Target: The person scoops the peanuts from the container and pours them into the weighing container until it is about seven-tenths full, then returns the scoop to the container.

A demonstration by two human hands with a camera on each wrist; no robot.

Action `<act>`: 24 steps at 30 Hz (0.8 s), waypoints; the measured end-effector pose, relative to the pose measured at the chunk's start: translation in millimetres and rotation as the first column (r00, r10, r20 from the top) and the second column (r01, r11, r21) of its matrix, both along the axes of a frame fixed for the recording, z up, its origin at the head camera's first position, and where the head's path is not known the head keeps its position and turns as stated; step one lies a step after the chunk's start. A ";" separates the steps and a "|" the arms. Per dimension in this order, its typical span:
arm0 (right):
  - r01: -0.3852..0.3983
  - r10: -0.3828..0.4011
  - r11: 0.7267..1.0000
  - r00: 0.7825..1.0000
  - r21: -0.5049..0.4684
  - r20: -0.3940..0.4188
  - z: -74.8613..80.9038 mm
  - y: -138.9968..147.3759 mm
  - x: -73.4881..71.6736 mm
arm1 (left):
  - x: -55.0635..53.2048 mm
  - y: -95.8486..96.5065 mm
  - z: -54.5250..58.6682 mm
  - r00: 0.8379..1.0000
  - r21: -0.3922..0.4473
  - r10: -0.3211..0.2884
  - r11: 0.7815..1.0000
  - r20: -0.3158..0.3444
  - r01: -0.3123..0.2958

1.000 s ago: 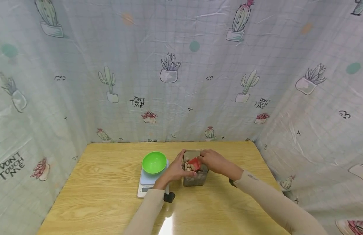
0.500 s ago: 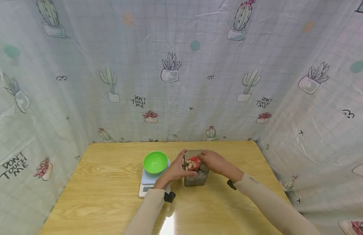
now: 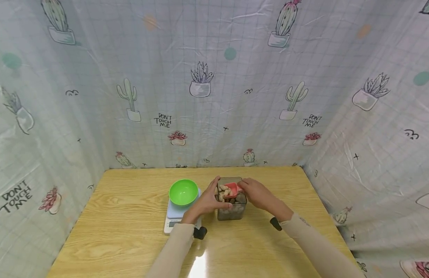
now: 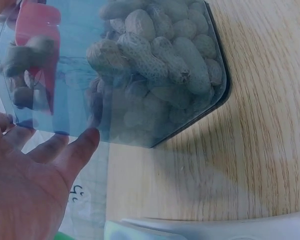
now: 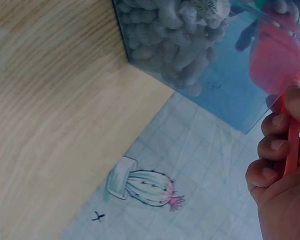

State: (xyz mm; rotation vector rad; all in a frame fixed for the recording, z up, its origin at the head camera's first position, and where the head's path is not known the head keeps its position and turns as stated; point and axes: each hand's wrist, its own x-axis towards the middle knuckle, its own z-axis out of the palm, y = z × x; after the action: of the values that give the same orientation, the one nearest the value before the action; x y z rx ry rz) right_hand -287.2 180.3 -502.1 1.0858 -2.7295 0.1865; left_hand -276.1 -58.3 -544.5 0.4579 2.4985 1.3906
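Observation:
A clear, tinted plastic container [image 3: 231, 213] of peanuts in their shells [image 4: 145, 55] stands on the table. My left hand [image 3: 208, 200] holds its left side, thumb across the front and fingers spread toward the back. In the left wrist view, those fingertips touch the clear wall. My right hand [image 3: 259, 193] grips the handle of a red scoop [image 3: 233, 190]. The scoop's bowl is at the container's mouth with several peanuts in and beside it. Through the wall in the right wrist view, the scoop [image 5: 272, 57] shows above the peanut pile.
Left of the container, a green bowl [image 3: 184, 192] sits on a white kitchen scale [image 3: 175, 212] with a small display. The wooden table [image 3: 131, 224] meets a cactus-print curtain [image 3: 214, 116] at the back, and more curtain hangs on both sides.
My right hand has drawn the scoop up and slightly right inside the container, from among the peanuts to near the rim, with peanuts in it. My left hand stays put.

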 end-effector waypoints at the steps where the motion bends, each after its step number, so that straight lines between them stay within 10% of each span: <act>1: 0.010 -0.010 1.000 1.000 -0.012 0.017 -0.4 1.3 0.0 | -0.2 -0.1 0.0 1.000 -0.003 -0.001 1.000 -0.003 0.001; 10: 0.057 -0.039 0.982 0.994 -0.181 0.102 -7.7 13.3 3.0 | 0.3 0.5 1.5 1.000 -0.007 -0.004 1.000 -0.011 0.004; 24: 0.040 -0.047 0.972 0.999 -0.233 -0.022 -3.0 28.3 2.1 | 9.0 1.5 13.0 1.000 -0.035 0.003 0.999 -0.028 -0.004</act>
State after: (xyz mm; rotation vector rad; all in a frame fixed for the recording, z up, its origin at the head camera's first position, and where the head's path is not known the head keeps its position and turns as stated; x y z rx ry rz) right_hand -285.1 208.6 -505.1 0.9553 -2.6223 0.4680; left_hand -267.2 -56.9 -531.5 0.4696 2.5423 1.3484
